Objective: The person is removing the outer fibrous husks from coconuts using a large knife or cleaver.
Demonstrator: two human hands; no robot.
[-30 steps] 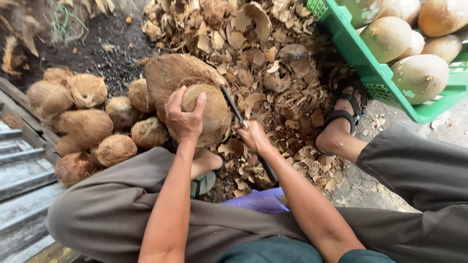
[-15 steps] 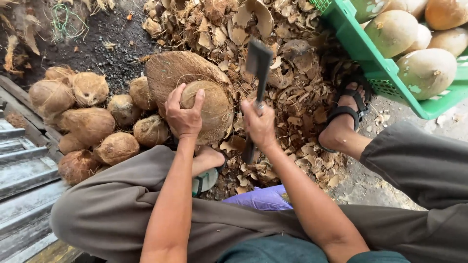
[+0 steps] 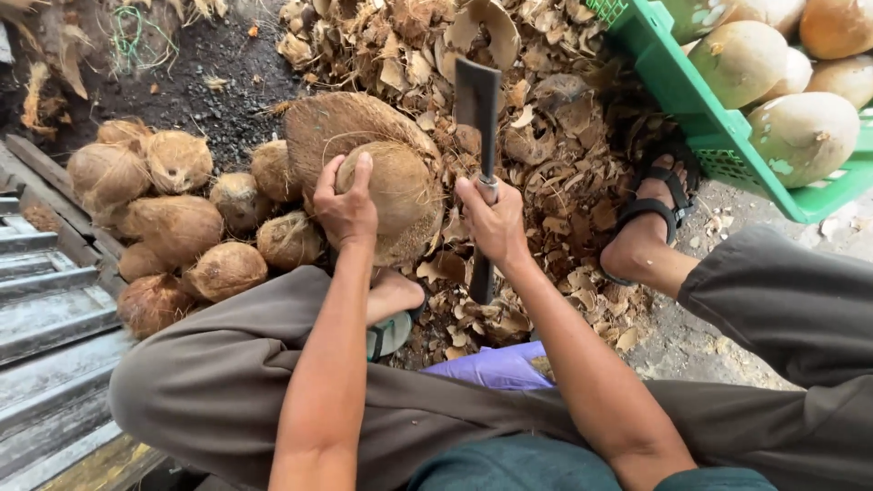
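Observation:
My left hand [image 3: 346,207] presses on a brown husked coconut [image 3: 398,193] that rests against a larger fibrous block [image 3: 338,124]. My right hand [image 3: 494,221] grips the handle of a broad dark cleaver [image 3: 477,105], its blade raised upright just right of the coconut. The blade is apart from the coconut. I sit low with both knees spread, my sandalled foot [image 3: 650,214] resting on husk scraps.
A heap of brown coconuts [image 3: 173,223] lies at the left. Husk chips [image 3: 555,145] cover the ground ahead. A green crate [image 3: 705,118] with peeled pale coconuts [image 3: 805,132] stands at the upper right. Metal steps [image 3: 45,309] run along the left edge.
My right hand has swung the cleaver from low beside the coconut up to an upright, raised position. My left hand has stayed on the coconut.

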